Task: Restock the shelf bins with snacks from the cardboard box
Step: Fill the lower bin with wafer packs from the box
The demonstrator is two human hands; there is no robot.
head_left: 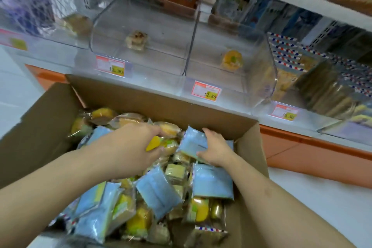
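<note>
An open cardboard box (141, 94) stands below the shelf, filled with several wrapped snacks: blue packets, yellow cakes, green-labelled pieces. My left hand (132, 143) reaches into the pile and grips a yellow wrapped cake (161, 143). My right hand (216, 149) holds a blue packet (193, 143) near the box's right wall. Two clear shelf bins sit above: the middle bin (145, 26) holds one brown cake (136, 41), the bin to its right (237, 46) holds one yellow cake (231, 60).
Price tags (207, 90) hang on the shelf edge under the bins. A bin at far right (314, 86) is packed with striped and brown packets. Boxed goods stand behind on the shelf. An orange plinth (312, 151) runs along the white floor.
</note>
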